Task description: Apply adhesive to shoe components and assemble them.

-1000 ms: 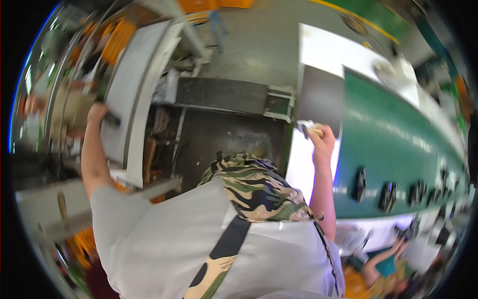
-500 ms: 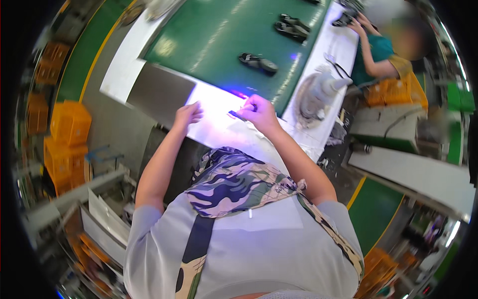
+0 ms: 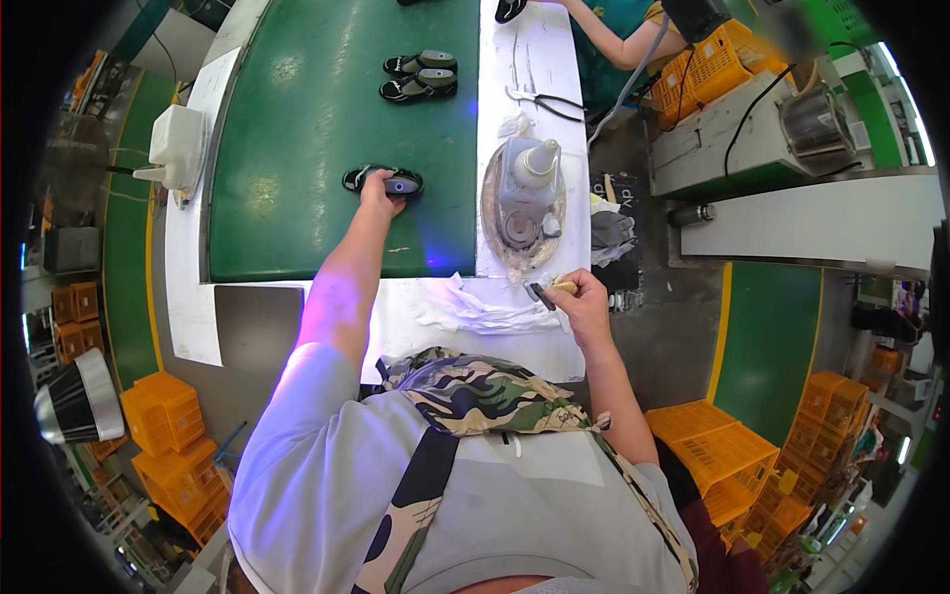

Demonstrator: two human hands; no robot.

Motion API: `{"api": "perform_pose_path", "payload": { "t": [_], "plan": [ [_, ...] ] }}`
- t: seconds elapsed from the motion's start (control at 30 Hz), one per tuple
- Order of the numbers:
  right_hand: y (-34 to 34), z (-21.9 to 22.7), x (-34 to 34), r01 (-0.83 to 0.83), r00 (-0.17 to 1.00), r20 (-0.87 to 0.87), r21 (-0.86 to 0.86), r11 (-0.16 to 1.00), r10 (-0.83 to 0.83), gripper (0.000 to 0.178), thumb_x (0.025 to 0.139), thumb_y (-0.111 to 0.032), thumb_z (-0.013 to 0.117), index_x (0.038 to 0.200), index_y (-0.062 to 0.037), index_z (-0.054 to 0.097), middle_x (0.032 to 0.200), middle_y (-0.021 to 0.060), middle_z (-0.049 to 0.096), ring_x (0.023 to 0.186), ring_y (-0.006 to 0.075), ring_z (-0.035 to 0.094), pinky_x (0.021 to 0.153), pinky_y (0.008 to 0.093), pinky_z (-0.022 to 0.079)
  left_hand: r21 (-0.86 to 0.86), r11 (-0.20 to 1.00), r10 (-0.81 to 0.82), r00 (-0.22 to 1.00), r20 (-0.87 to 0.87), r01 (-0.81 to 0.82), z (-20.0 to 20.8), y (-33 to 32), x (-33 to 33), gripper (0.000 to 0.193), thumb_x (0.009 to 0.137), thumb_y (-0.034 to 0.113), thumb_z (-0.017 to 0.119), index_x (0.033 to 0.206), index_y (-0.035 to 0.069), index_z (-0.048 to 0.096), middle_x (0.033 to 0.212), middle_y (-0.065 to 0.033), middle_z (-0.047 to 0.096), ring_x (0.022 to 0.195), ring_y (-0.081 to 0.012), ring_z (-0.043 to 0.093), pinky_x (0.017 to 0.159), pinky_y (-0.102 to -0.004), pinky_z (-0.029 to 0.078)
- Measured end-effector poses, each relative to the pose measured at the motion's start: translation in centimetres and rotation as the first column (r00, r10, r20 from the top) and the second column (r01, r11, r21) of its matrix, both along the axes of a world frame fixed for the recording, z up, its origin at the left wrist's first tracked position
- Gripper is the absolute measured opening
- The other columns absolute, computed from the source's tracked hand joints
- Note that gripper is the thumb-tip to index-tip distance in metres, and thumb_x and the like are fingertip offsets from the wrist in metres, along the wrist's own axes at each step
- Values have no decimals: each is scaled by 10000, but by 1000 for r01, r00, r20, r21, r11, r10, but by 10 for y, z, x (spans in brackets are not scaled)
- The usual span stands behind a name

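so since the last frame the left hand [image 3: 379,191] has gone from over the white desk [image 3: 398,315] out to a black shoe [image 3: 409,182], and the right hand [image 3: 585,303] has moved over to the desk's 3 o'clock edge. the shoe's at about 11 o'clock from the wearer, on the green belt [image 3: 297,198]. left grip is closed round it, thumb on top. right grip is pinched on a small dark strip [image 3: 542,296] plus a pale yellow bit [image 3: 565,287].

progress-wise, i'd say early: shoe's in hand, strip is well apart from it, and two more shoes [image 3: 421,76] lie untouched near 12.

no brand i can read. the insole mark is too small, and a dark sheet [image 3: 618,272] around 2 has only partial pale lettering.
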State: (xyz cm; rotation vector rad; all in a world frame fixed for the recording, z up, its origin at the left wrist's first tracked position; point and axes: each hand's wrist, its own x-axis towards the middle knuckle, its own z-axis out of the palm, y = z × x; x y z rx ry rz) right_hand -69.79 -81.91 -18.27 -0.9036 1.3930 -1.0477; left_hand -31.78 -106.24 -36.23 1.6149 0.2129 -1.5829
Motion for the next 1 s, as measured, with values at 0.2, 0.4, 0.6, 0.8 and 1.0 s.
{"api": "perform_pose_path", "payload": {
  "t": [0.2,0.4,0.6,0.8,1.0],
  "plan": [
    [-39,10,40,-113,992,-60,13,993,114,213,783,-51,776,795,-65,563,741,-43,545,660,48,476,590,217,390,-670,740,-289,925,-247,52,84,42,56,544,800,163,696,1293,33,508,1250,-135,613,1148,-299,599,1031,-489,460],
    [-93,27,95,-181,984,-24,-134,974,179,205,796,-39,767,817,-63,565,752,-27,560,673,64,509,620,229,440,-867,489,-351,931,-94,97,164,130,81,712,713,188,823,1325,16,503,1260,-126,630,1168,-268,605,1035,-437,467],
    [-114,71,184,-312,934,88,-272,910,346,207,763,-70,797,827,-26,605,740,2,601,643,74,556,564,233,454,-654,280,114,652,749,703,223,212,61,611,640,61,896,1161,12,583,1163,-104,642,1062,-209,645,936,-355,533],
    [-93,91,240,-491,844,31,-354,796,535,187,805,-15,758,863,-5,580,776,27,604,672,96,571,600,239,462,-515,151,397,425,814,844,236,264,85,560,705,23,838,1185,9,550,1177,-167,625,1090,-281,638,947,-368,529],
    [-69,93,286,-498,808,56,-467,730,587,218,747,-27,784,766,-18,567,693,4,586,615,67,546,556,227,454,-415,184,523,268,809,891,265,310,98,450,729,32,791,1117,0,566,1156,-219,651,1034,-331,675,896,-375,546]
  ]
}}
